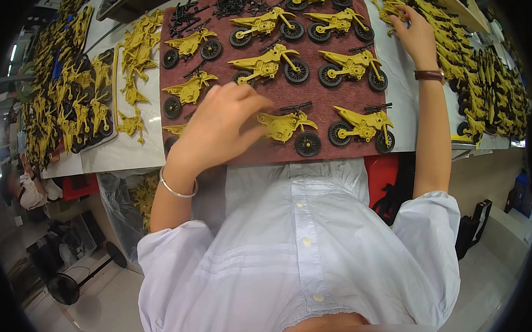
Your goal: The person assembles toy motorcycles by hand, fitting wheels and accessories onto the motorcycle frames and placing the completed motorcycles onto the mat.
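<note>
My left hand (225, 123) hovers over the front of a maroon cloth (330, 140), fingers curled and thumb apart, with no object visible in it. Beside its thumb lies a yellow toy motorcycle (282, 125) with black handlebars and a black wheel; its rear is partly hidden by the hand. My right hand (418, 38) reaches past the cloth's right edge, thumb and forefinger apart, close to loose yellow motorcycle bodies (385, 7). More toy motorcycles, such as one with two black wheels (362, 126), lie in rows on the cloth.
Small black parts (229, 2) are heaped at the cloth's far edge. Loose yellow bodies (139, 44) lie to the left. Beyond them a tray of motorcycles (85, 102) stands at the left, and stacked yellow motorcycles (479, 79) fill the right. A red item (380, 176) is below the table edge.
</note>
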`<state>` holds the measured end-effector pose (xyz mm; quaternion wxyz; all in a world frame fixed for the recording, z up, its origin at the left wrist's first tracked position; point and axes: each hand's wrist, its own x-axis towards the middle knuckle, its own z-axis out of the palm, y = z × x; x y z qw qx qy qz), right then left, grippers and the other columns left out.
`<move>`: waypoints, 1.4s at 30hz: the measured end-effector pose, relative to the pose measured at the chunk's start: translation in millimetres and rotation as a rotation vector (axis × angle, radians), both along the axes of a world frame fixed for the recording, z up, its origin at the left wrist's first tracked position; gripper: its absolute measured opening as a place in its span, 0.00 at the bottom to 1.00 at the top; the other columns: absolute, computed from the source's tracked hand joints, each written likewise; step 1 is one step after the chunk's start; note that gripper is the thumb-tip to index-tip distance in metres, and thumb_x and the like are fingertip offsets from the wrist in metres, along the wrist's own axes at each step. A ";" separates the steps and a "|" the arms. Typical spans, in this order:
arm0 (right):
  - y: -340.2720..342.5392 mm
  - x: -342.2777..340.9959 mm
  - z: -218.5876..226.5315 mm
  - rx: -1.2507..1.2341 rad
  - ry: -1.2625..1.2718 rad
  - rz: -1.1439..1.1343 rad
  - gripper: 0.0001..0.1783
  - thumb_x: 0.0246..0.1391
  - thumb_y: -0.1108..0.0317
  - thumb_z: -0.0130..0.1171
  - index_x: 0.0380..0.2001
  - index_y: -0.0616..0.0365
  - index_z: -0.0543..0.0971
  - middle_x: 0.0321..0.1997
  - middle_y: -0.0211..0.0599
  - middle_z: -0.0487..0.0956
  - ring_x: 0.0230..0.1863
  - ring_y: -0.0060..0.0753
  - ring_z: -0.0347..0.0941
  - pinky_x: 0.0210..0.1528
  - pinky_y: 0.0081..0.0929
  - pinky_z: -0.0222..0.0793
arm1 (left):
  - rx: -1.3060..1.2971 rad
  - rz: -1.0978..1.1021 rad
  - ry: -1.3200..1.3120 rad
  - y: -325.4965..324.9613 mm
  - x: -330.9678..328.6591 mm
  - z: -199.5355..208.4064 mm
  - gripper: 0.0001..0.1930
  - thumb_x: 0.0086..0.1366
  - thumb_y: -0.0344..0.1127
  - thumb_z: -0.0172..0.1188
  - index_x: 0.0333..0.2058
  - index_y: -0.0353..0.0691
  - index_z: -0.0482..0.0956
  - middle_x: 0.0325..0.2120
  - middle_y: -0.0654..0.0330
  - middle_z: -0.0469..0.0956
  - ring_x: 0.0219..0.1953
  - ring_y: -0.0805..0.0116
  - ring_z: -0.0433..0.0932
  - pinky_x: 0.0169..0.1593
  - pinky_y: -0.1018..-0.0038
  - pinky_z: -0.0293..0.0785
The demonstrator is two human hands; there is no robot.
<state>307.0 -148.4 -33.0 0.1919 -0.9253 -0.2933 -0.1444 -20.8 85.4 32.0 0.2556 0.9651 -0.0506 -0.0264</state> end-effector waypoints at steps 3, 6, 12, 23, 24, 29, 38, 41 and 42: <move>-4.9 -23.7 26.3 0.071 0.119 0.004 0.18 0.49 0.58 0.58 0.42 0.53 0.76 0.34 0.38 0.78 0.30 0.26 0.73 0.33 0.23 0.68 | 0.085 0.041 -0.036 0.9 -17.6 -5.2 0.15 0.47 0.31 0.62 0.37 0.41 0.77 0.33 0.60 0.70 0.37 0.61 0.67 0.42 0.69 0.60; -21.2 -62.4 38.2 0.188 0.247 0.034 0.16 0.48 0.63 0.59 0.41 0.56 0.76 0.34 0.35 0.78 0.30 0.22 0.72 0.31 0.19 0.68 | 0.137 0.066 -0.089 3.4 -19.7 -8.8 0.14 0.47 0.31 0.62 0.36 0.41 0.76 0.34 0.60 0.70 0.37 0.61 0.66 0.43 0.69 0.59; -53.5 -126.0 7.0 0.394 0.354 0.015 0.15 0.47 0.71 0.57 0.40 0.58 0.76 0.36 0.34 0.77 0.33 0.25 0.72 0.35 0.19 0.70 | 0.017 0.045 -0.039 13.9 -13.2 -9.1 0.11 0.48 0.32 0.62 0.32 0.39 0.73 0.30 0.61 0.70 0.34 0.60 0.66 0.43 0.69 0.58; -45.7 -150.6 -10.9 0.262 0.097 -0.177 0.12 0.48 0.70 0.53 0.37 0.61 0.75 0.36 0.40 0.76 0.36 0.37 0.73 0.36 0.30 0.69 | -0.712 0.251 0.150 3.5 -3.8 -21.5 0.09 0.58 0.30 0.57 0.36 0.33 0.73 0.26 0.60 0.77 0.27 0.77 0.76 0.29 0.82 0.70; -45.2 -150.6 -11.9 0.261 0.097 -0.173 0.12 0.48 0.70 0.53 0.37 0.61 0.75 0.36 0.40 0.76 0.36 0.37 0.73 0.36 0.30 0.69 | -0.786 0.250 0.166 2.4 -3.8 -24.8 0.10 0.59 0.31 0.56 0.38 0.33 0.73 0.27 0.61 0.77 0.29 0.79 0.75 0.31 0.82 0.70; -42.2 -153.2 -8.6 0.308 0.148 -0.290 0.13 0.49 0.63 0.58 0.34 0.60 0.78 0.34 0.42 0.78 0.33 0.37 0.73 0.37 0.30 0.68 | -0.995 0.285 0.097 -8.5 -5.1 -34.2 0.09 0.63 0.32 0.51 0.38 0.32 0.72 0.30 0.64 0.75 0.32 0.81 0.72 0.34 0.82 0.70; -36.9 -144.7 -6.5 0.278 0.190 -0.351 0.16 0.44 0.59 0.63 0.32 0.60 0.80 0.31 0.41 0.79 0.29 0.34 0.74 0.35 0.26 0.69 | -1.306 0.331 0.263 -11.2 -14.9 -38.5 0.09 0.66 0.35 0.45 0.41 0.36 0.66 0.30 0.64 0.74 0.30 0.81 0.70 0.35 0.80 0.71; -41.2 -140.8 -8.8 0.326 0.226 -0.381 0.16 0.43 0.61 0.64 0.32 0.61 0.80 0.31 0.40 0.79 0.28 0.32 0.74 0.32 0.25 0.69 | -1.343 0.384 0.243 -12.3 -17.9 -39.0 0.10 0.66 0.34 0.45 0.41 0.35 0.67 0.30 0.65 0.73 0.29 0.82 0.70 0.35 0.81 0.71; -39.9 -141.9 -7.3 0.324 0.227 -0.376 0.16 0.43 0.61 0.64 0.32 0.61 0.80 0.31 0.40 0.79 0.28 0.32 0.74 0.32 0.25 0.69 | -1.359 0.383 0.235 -13.1 -18.5 -38.4 0.11 0.66 0.35 0.45 0.41 0.34 0.69 0.32 0.63 0.74 0.30 0.80 0.72 0.35 0.80 0.73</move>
